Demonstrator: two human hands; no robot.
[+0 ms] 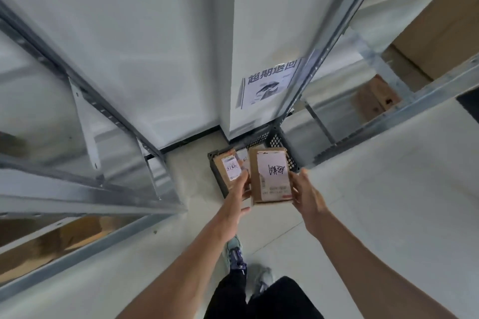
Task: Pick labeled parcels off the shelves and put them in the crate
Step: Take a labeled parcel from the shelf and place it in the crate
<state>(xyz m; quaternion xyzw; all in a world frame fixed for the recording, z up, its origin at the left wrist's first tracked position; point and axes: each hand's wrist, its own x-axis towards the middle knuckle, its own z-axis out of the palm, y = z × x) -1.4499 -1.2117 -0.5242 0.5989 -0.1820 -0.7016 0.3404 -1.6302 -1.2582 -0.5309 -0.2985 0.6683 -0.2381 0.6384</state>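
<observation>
Parcel (272,176) gripped at both edges by fingers of left hand (237,193) and right hand (308,194); crate (281,142) just beyond fingertips, labeled box (229,167) inside.

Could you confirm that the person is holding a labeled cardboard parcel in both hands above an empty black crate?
Not quite: the black crate is not empty. The head view shows another labeled parcel already lying in it. The rest holds: the left hand and right hand hold the cardboard parcel above it.

Grips brown cardboard parcel with white handwritten label (272,176) between left hand (238,191) and right hand (308,194), above black perforated plastic crate (285,147) containing second labelled brown cardboard parcel (229,166), beside grey metal shelf rack (116,122).
</observation>
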